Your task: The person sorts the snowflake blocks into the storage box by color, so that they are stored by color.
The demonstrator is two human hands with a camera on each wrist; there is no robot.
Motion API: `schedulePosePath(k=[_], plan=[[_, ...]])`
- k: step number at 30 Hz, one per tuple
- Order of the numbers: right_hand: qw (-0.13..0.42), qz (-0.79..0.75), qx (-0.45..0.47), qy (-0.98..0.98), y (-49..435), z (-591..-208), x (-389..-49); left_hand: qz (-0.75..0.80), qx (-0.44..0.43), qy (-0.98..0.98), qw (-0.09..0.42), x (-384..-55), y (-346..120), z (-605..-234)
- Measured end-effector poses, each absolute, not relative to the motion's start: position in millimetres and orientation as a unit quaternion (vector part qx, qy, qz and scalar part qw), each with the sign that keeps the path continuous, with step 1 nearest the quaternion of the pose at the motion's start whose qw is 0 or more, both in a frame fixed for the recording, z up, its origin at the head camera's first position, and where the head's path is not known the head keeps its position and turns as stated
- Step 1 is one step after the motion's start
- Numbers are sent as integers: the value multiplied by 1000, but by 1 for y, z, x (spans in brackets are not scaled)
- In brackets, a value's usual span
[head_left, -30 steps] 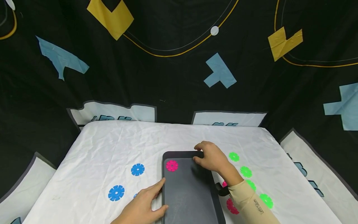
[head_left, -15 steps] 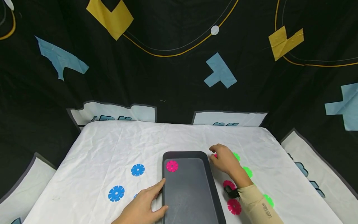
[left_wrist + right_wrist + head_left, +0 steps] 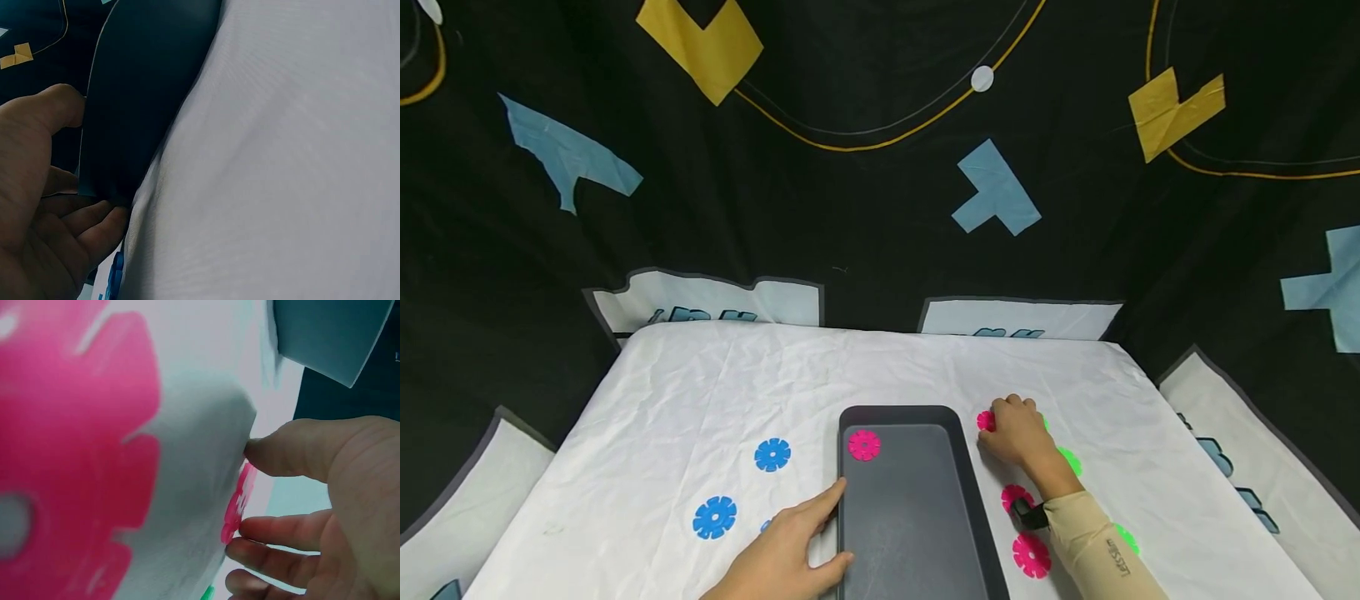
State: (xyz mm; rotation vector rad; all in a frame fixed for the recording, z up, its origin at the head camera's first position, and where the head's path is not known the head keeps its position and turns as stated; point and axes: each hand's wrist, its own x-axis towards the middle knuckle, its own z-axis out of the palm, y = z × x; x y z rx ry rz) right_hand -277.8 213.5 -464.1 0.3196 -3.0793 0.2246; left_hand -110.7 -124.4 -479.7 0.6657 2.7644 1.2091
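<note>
My left hand [image 3: 790, 542] rests against the left side of a dark grey tray [image 3: 910, 517], thumb and fingers spread along its rim. In the left wrist view, the fingertips [image 3: 103, 219] touch the tray's outer wall. One pink notched plastic disc [image 3: 864, 445] lies in the tray's far left corner. Right of the tray, my right hand [image 3: 1018, 433] reaches down over another pink disc [image 3: 985, 421]. The right wrist view has that disc [image 3: 239, 503] flat on the cloth between thumb and fingers, a fingertip at its edge. Whether the thumb touches it I cannot tell.
Two more pink discs [image 3: 1032, 555] lie by the right wrist, near a black wrist strap [image 3: 1028, 513]. Green discs [image 3: 1071, 461] are partly hidden behind the right arm. Blue discs [image 3: 714, 517] lie left of the tray on the white cloth [image 3: 625, 467].
My right hand has moved from the tray's far right corner rightward to the pink disc on the cloth. The left hand and the tray keep their places.
</note>
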Motion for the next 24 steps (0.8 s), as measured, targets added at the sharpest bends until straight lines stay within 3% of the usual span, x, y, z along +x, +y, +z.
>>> schedulePosePath(k=[16, 24], plan=[[-50, 65, 57, -995, 212, -458, -284, 392, 211, 894, 41, -110, -123, -478], [-50, 58, 66, -995, 217, -457, -285, 397, 213, 892, 43, -110, -125, -478]])
